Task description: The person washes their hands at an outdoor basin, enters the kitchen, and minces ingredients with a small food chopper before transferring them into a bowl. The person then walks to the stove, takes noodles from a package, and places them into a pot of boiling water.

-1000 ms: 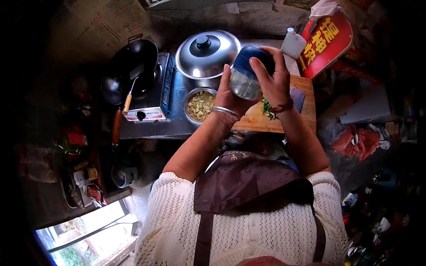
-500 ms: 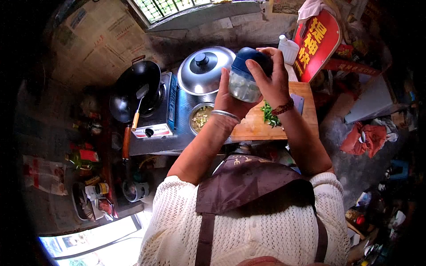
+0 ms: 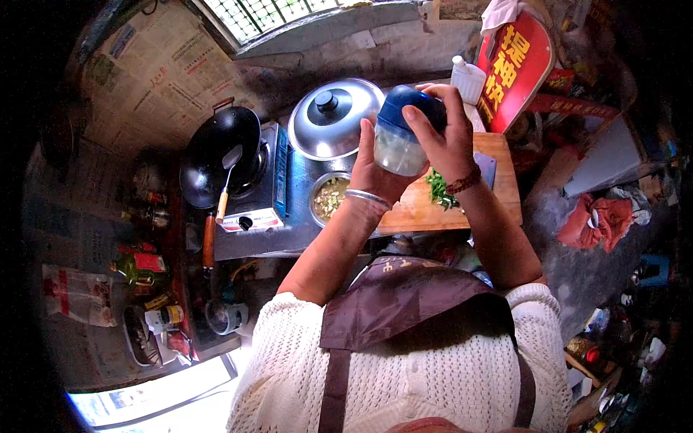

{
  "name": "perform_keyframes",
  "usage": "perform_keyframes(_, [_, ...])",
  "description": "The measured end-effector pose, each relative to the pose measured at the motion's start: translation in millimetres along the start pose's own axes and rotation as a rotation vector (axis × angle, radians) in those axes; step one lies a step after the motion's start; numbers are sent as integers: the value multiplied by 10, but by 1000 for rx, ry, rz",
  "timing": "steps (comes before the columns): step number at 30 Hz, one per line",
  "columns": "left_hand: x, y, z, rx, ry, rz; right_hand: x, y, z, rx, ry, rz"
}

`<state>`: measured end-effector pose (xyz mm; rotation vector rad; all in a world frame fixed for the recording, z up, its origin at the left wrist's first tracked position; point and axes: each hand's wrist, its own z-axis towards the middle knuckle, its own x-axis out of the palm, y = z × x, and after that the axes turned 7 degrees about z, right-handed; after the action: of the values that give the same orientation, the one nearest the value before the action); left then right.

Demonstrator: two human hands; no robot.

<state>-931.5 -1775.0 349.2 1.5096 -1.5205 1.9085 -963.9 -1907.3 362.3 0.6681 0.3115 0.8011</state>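
Note:
A clear jar [image 3: 399, 151] with a dark blue lid [image 3: 413, 108] is held up in both hands. My left hand [image 3: 375, 173] wraps round the jar's lower part, thumb up its left side. My right hand [image 3: 449, 133] grips the lid from the right. Below the hands lies a wooden cutting board [image 3: 411, 206] with chopped greens [image 3: 442, 191] and a knife blade [image 3: 485, 169]. Left of the board stands a metal bowl [image 3: 330, 196] of chopped pieces. Behind it is a domed steel lid [image 3: 336, 119] with a black knob.
On the left a black wok [image 3: 209, 169] with a spatula [image 3: 227, 177] rests on a gas stove [image 3: 271, 198]. A white jug [image 3: 468, 81] and a red sign [image 3: 516, 68] are at the back right. A red bag [image 3: 595, 222] lies on the right.
The jar and both hands are slightly lower in view. The whole view has shifted a little. Both hands keep their hold on the jar and lid.

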Motion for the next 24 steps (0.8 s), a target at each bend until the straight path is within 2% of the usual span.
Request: perform_keyframes(24, [-176,-1,214,-31,-29,-76,64,-259,23,75,5,22])
